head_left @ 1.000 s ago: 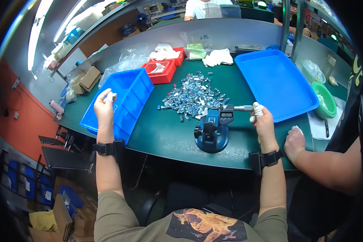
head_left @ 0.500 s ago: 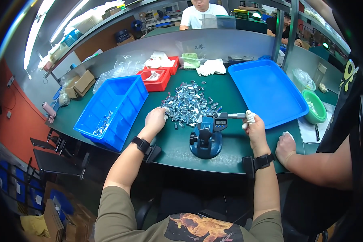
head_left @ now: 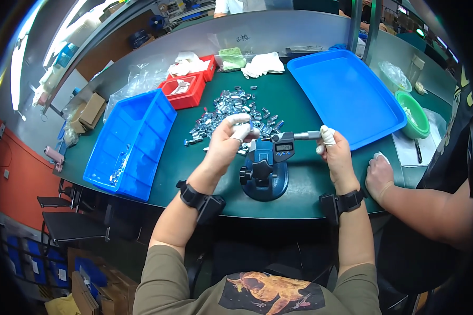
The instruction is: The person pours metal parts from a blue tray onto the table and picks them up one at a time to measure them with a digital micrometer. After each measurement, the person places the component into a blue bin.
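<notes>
A digital micrometer (head_left: pixel 284 140) is mounted on a blue stand (head_left: pixel 272 188) at the table's near edge. My right hand (head_left: pixel 333 148), white covers on some fingertips, is closed around the end of its thimble (head_left: pixel 311 135). To the left of the frame, my left hand (head_left: pixel 230 140) is closed in a pinch, its fingertips also covered in white. Between those fingertips a small shiny metal part (head_left: pixel 251 125) partly shows, close to the measuring jaws; whether it touches them is hidden. Behind the left hand spreads a heap of small shiny metal parts (head_left: pixel 228 106).
A blue bin (head_left: pixel 160 123) with some parts inside stands left, a flat blue tray (head_left: pixel 347 100) right. Red boxes (head_left: pixel 186 94) and a white cloth (head_left: pixel 264 64) lie behind the heap. A green bowl (head_left: pixel 416 116) and another person's hand (head_left: pixel 379 176) are at the right.
My left hand has moved right from the heap's near left edge to the micrometer's jaws, a small metal part now in its pinch. My right hand stays at the thimble. The view has tilted down.
</notes>
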`<state>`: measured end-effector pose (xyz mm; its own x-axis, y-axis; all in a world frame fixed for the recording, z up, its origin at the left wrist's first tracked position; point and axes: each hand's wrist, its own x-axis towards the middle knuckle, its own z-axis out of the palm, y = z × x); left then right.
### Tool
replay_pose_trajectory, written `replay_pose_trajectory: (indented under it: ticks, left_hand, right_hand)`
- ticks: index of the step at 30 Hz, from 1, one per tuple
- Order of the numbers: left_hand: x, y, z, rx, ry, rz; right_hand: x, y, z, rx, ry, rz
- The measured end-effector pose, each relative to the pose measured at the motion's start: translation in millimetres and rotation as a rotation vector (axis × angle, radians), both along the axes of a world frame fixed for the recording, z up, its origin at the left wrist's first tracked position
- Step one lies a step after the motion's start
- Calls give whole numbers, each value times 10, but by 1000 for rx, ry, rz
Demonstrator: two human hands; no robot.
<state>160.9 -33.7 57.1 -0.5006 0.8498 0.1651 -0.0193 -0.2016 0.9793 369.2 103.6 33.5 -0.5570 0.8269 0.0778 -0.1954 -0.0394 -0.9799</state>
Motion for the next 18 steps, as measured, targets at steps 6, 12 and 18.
replay_pose_trajectory:
  ticks: [6,12,18]
  left_hand:
    - [46,4,-12,-97,-155,-142]
    - [-11,-9,-72,-112,-266,-221]
    - [3,-27,-64,-114,-318,-218]
  right_hand:
    - [-35,-27,4,4,-2,-28]
    - [-54,-67,42,-15,-18,-88]
    - [-76,-49,6,-39,-37,-84]
